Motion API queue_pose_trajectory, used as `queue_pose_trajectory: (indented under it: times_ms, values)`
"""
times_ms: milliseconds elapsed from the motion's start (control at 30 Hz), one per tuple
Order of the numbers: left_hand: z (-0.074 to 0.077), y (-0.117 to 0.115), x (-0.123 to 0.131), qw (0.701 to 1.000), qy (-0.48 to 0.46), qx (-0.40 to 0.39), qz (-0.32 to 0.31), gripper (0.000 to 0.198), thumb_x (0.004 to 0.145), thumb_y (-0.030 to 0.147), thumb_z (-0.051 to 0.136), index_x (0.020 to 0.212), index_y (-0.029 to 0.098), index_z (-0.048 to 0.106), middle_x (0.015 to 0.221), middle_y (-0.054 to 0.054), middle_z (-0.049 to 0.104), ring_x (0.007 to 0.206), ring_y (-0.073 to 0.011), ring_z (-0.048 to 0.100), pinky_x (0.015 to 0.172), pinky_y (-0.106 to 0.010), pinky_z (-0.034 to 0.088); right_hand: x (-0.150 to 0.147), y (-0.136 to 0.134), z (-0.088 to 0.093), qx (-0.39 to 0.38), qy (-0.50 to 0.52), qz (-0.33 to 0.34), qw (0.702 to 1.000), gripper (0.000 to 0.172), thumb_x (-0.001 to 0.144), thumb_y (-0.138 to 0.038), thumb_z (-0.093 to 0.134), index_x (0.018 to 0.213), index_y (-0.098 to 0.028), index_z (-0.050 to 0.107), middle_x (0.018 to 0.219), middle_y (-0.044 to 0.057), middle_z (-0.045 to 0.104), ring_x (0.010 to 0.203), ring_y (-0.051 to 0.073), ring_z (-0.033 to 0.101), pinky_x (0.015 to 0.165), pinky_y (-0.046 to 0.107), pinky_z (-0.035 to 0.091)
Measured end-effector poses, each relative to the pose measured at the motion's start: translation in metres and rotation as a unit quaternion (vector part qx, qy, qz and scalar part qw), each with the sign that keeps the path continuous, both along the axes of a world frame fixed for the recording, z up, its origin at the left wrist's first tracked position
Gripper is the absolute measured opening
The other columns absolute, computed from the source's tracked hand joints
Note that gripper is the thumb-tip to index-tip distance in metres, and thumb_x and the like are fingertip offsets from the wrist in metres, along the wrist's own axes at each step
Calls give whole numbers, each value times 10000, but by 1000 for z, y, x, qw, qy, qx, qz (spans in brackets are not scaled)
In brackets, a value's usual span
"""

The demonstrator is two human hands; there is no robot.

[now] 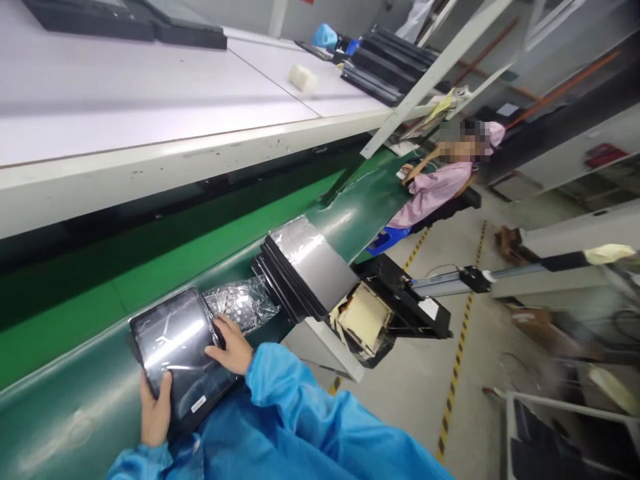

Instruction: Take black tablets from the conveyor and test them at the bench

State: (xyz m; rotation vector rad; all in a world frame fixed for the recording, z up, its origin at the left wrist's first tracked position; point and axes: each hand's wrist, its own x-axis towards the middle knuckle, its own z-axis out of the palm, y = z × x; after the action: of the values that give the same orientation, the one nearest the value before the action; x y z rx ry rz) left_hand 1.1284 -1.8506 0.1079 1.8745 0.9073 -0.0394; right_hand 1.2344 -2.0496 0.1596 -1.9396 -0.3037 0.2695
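The left hand point(154, 410) grips the near edge of a black tablet point(183, 357), thumb curled over the glass and fingers hidden beneath. The right hand point(231, 345) lies half open on the tablet's right edge, fingertips pressing the screen and closed on nothing. The tablet rests tilted at the rim of the green conveyor belt point(75, 320), at about seven o'clock in the view, and overhangs toward the lap. With only one hand truly holding it, it could slide off the sloped rim, and the pressing fingertips could smear or wrinkle the glossy film on the glass.

A small white label point(199, 403) sits on the tablet's near corner; its print is too small to read. At the tablet's two o'clock lies crumpled clear plastic wrap point(245, 303), and beyond it a leaning stack of film-covered tablets point(305, 267), probably the same model, which could topple off the belt edge. Farther off, at one o'clock, a co-worker in a pink coat point(435, 190) sits at the line. No brand shows anywhere.
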Motion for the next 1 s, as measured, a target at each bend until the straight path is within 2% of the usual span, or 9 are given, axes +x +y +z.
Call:
queue_pose_trajectory:
  times_ms: [67,133,200,300,400,567,733,900,1000]
  values:
    - [20,-4,6,987,-108,115,-12,910,791,611,553,1495,168,183,1506,-169,252,1389,-349,254,1156,-508,222,19,-36,38,-48,-107,-16,993,390,857,-469,593,1175,-244,609,1371,77,477,1252,299,452,1048,451,389]
    - [47,-14,18,953,-224,194,-60,802,830,469,590,1487,196,221,1510,-144,252,1404,-314,224,1173,-491,188,49,-86,76,-79,-161,-88,980,284,921,-431,521,1128,-264,619,1299,42,533,1221,253,472,1068,413,366]
    - [73,-35,37,934,-281,150,-160,531,889,355,544,1392,248,411,1425,-97,405,1343,-273,352,1153,-476,256,82,-146,103,-126,-187,-180,958,307,908,-437,497,1058,-204,629,1150,108,583,1151,273,493,1050,430,359]
    - [98,-89,73,900,-293,27,-321,310,947,306,449,1230,248,563,1328,-63,520,1254,-227,471,1116,-432,342,126,-225,111,-208,-189,-279,918,347,791,-440,533,935,-139,629,1072,201,552,1109,359,458,1026,536,307]
    - [105,-160,109,880,-288,-19,-376,402,962,332,413,1343,220,473,1427,-80,426,1330,-222,382,1149,-436,293,154,-269,96,-258,-164,-290,907,286,728,-438,557,787,-162,600,866,181,550,960,377,494,943,589,336]
    - [96,-263,146,912,-257,-104,-301,633,948,405,402,1481,129,200,1548,-136,172,1439,-231,134,1197,-445,135,163,-288,75,-259,-136,-217,931,330,760,-530,501,726,-205,552,701,92,538,730,284,520,771,471,442]
    - [95,-295,144,943,-220,-202,-145,720,941,477,431,1506,183,95,1570,-87,103,1447,-208,76,1201,-387,44,144,-283,79,-220,-113,-139,959,388,834,-563,495,883,-192,597,805,87,601,723,255,558,705,395,446]
    - [140,-291,137,948,-241,-193,-76,664,934,483,486,1497,275,202,1556,-15,197,1435,-196,145,1197,-325,102,146,-278,87,-170,-95,-67,979,353,853,-524,526,972,-208,628,786,57,544,703,232,532,690,371,447]
    - [184,-302,144,929,-293,-167,-151,536,981,462,374,1484,329,243,1555,19,198,1434,-191,148,1198,-331,112,146,-289,89,-68,4,-64,996,422,798,-532,598,1054,-201,649,868,68,572,799,252,574,775,406,489]
